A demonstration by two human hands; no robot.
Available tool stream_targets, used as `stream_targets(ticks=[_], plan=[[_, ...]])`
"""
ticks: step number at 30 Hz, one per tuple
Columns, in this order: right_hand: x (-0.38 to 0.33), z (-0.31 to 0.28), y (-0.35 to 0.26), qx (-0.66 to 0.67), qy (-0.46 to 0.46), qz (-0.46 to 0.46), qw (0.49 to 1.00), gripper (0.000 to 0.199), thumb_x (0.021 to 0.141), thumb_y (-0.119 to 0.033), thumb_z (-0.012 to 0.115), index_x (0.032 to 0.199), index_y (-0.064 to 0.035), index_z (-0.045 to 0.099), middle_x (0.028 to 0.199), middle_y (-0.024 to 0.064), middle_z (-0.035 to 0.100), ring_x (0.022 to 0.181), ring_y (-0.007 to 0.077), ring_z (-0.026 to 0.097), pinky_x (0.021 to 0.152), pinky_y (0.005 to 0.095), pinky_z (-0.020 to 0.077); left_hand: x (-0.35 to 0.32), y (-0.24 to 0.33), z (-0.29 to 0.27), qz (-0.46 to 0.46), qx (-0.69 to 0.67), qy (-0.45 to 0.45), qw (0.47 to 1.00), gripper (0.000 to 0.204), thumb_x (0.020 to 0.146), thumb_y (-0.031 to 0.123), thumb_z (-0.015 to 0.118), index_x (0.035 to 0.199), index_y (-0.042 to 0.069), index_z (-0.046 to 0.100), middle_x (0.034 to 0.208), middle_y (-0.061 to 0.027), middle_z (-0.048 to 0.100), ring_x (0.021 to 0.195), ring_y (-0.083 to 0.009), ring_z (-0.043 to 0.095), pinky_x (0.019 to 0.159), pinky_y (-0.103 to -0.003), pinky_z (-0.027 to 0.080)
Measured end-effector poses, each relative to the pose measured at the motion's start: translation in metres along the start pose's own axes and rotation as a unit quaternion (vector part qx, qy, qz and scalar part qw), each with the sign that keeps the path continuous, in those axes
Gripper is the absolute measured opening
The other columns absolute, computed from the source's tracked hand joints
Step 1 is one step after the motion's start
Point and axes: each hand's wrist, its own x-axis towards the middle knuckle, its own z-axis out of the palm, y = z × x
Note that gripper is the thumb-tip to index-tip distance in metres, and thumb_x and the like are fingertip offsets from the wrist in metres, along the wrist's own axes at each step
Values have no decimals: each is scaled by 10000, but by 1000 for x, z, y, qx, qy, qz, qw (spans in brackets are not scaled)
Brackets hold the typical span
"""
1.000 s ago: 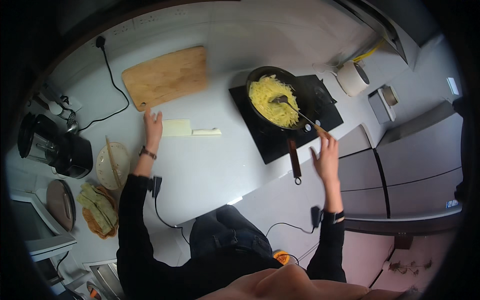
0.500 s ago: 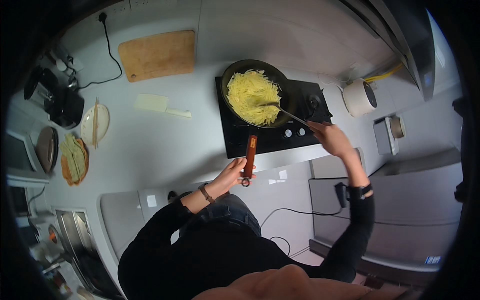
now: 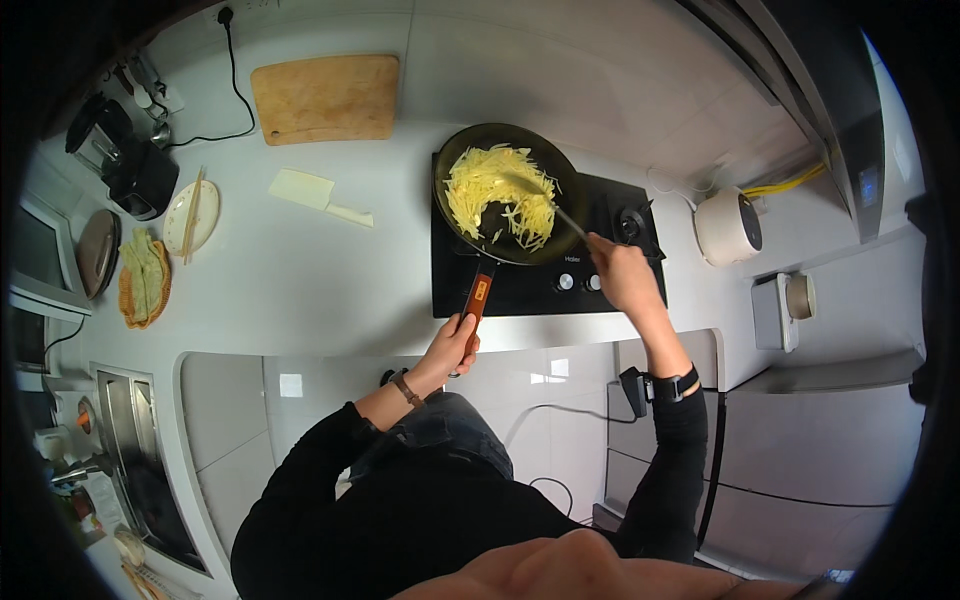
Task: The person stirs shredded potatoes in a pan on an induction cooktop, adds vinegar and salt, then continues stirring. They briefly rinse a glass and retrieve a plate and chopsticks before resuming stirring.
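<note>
A dark frying pan (image 3: 562, 160) sits on the black stove (image 3: 520, 298). Yellow shreds, looking like potato (image 3: 472, 180), lie in it in a curved heap, with bare pan bottom showing near the handle. My left hand (image 3: 448, 352) is wrapped round the pan's reddish-brown handle. Closed on the handle of a spatula (image 3: 570, 222), my right hand (image 3: 628, 278) is at the right of the pan, over the stove's front part. The spatula's blurred head is among the shreds at the pan's right side.
Left of the stove lie a white cleaver (image 3: 305, 188), a plate with chopsticks (image 3: 203, 222) and a basket of greens (image 3: 145, 285). A wooden cutting board (image 3: 325, 100) leans at the wall, near a black blender (image 3: 140, 180). A white rice cooker (image 3: 718, 228) stands to the right.
The spatula and my right hand have shifted left and the shreds are pushed up, baring the pan bottom. The pan handle and my left hand have swung slightly left.
</note>
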Motion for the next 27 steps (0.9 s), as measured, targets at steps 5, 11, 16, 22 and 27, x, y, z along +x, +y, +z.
stream_targets(ticks=[5, 11, 16, 22, 27], plan=[[26, 30, 26, 58, 41, 31, 997, 294, 974, -100, 651, 1256, -44, 716, 1007, 267, 715, 953, 460, 691, 836, 514, 580, 0, 2, 0, -2, -4, -17, 1000, 318, 1147, 423, 414, 1062, 119, 452, 771, 0, 524, 513, -66, 449, 405, -230, 343], [1, 33, 10, 67, -11, -68, 995, 332, 945, -109, 685, 1275, -110, 724, 979, 235, 724, 901, 444, 695, 800, 513, 570, 2, 1, -1, -10, -10, -10, 1000, 372, 1156, 412, 395, 1296, 87, 511, 786, -8, 523, 501, -71, 434, 393, -232, 308], [-44, -83, 2, 48, -73, -77, 993, 319, 923, -89, 715, 1239, -96, 754, 993, 216, 745, 858, 422, 705, 765, 452, 565, 1, 2, -2, -11, -7, -14, 1000, 369, 1157, 408, 395, 1297, 85, 506, 788, -3, 516, 496, -70, 434, 394, -232, 300], [-33, -45, -40, -10, -88, -56, 994, 222, 937, -89, 695, 1141, -117, 778, 917, 232, 731, 866, 435, 706, 738, 491, 574, 2, 1, -3, -7, -6, -11, 1000, 365, 1157, 397, 401, 1296, 80, 516, 780, -3, 518, 488, -63, 426, 384, -231, 310], [5, 13, 1, 8, 17, 8, 1000, 295, 961, -124, 655, 1245, -127, 736, 937, 239, 734, 874, 436, 713, 770, 527, 591, 3, 1, -3, -3, 0, -4, 1000, 373, 1158, 392, 396, 1304, 73, 523, 780, -6, 519, 485, -59, 420, 382, -226, 310]])
